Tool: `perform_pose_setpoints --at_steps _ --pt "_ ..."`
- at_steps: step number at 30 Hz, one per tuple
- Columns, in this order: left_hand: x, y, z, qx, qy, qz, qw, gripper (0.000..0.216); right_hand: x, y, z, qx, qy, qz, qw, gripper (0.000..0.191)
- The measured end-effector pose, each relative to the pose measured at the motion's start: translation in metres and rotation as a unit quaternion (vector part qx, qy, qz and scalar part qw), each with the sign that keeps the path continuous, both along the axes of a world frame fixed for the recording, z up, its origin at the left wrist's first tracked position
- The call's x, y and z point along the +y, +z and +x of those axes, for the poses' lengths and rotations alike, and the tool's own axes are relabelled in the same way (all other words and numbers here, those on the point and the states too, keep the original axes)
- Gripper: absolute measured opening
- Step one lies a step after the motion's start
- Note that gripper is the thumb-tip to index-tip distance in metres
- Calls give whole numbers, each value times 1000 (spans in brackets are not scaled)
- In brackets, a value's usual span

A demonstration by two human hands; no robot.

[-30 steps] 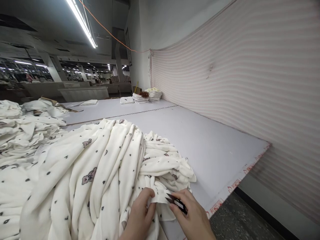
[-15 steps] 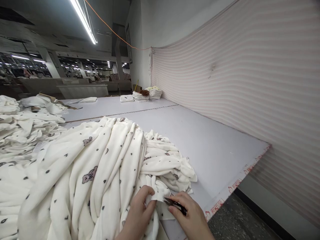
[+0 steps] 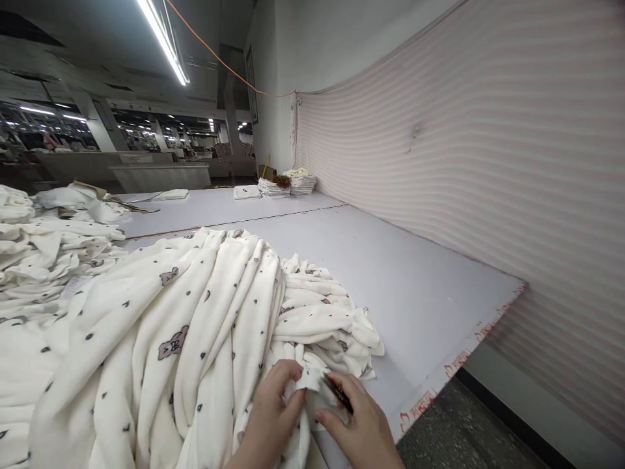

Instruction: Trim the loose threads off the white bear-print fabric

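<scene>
A heap of white fleece cloth printed with small bears and dark marks lies across the table in front of me. My left hand pinches a small edge of this cloth near the table's front edge, fingers closed on it. My right hand holds small black thread snips, their tip touching the pinched bit of cloth.
The pale grey table runs back along a striped fabric-covered wall. More of the same white cloth is piled at the left. Folded stacks sit at the far end. The table's edge drops to a dark floor at the right.
My right hand has moved left with the snips, bringing their tip up against the cloth edge that my left hand pinches. The cloth heap lies as before.
</scene>
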State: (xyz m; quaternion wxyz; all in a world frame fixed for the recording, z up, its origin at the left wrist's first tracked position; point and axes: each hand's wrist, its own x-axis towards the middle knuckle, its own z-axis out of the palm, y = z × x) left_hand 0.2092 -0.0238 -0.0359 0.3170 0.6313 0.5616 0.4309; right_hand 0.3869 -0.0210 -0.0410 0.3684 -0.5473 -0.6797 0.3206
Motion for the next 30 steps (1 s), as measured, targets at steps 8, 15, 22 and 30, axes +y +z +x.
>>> perform_pose_setpoints --at_steps 8,15,22,30 --pt "9 4 -10 -269 -102 -271 918 30 19 -5 -13 107 -7 7 994 17" --pt "8 1 -11 -313 -112 -281 900 35 9 -10 -25 106 101 53 988 12" --pt "2 12 -10 -140 -98 -210 963 31 6 -18 -32 46 36 84 995 27" --pt "13 -1 -4 -160 -94 -175 967 31 7 -28 -36 98 -38 79 991 18"
